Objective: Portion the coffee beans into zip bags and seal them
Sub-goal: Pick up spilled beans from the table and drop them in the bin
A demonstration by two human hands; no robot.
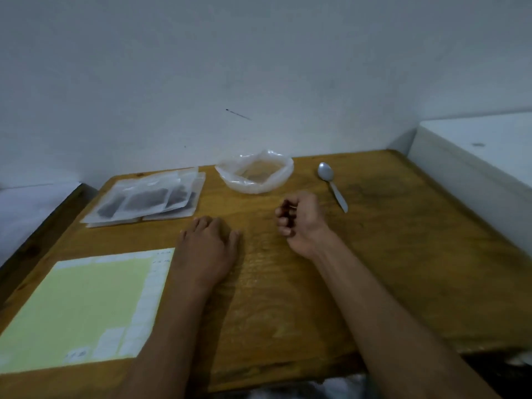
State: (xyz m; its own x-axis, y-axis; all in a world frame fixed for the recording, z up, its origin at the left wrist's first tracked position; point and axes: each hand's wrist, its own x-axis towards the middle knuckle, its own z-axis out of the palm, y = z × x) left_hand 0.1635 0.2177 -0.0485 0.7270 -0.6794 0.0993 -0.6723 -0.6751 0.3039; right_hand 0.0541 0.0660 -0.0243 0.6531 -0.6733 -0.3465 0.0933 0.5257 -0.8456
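A plain white wall (259, 67) fills the upper half of the view, evenly and dimly lit, with a bluish cast; a short dark line marks it near the middle, and a small dark speck sits lower to the left. A wooden table (403, 240) stands pushed against the wall; its top is a warm yellow-brown with visible grain and darker patches, and its far corners are rounded. To the right, just beside the table, stands a white cabinet (475, 156) with a flat top higher than the table top; a small dark spot shows on that top. At the left a dark wooden edge (43, 234) runs alongside the table.
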